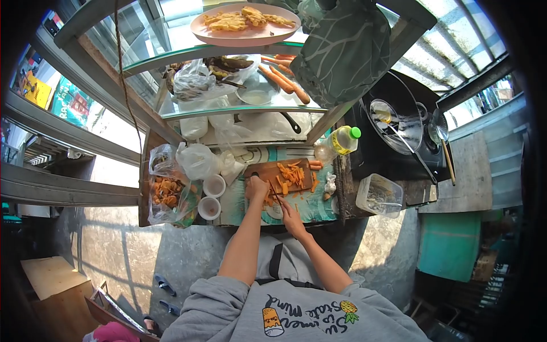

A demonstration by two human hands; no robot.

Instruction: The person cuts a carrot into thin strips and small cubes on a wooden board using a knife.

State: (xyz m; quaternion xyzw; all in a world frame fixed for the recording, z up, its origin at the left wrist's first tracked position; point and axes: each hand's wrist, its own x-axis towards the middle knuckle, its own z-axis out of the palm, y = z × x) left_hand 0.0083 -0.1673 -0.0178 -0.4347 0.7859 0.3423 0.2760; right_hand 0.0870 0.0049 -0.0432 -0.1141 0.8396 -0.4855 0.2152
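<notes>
Carrot sticks (292, 174) on cutting board (263, 169); 2 cups (214, 185) left of it, bottle (342, 139) behind-right, wok (399, 117) further right, plate (245, 35) on top shelf (188, 54)

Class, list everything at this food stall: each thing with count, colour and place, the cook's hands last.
cutting board: one, brown, counter centre
carrot sticks: many, orange, on the board
whole carrots: several, orange, glass shelf
plate: one, pink, top shelf, holding fried food
oil bottle: one, yellow, green cap, right of board
wok: one, black, stove at right
cups: two, white, left of board
container: one, clear, counter's right edge
left hand: one, on carrots at the board's near edge
right hand: one, holding a knife
</notes>
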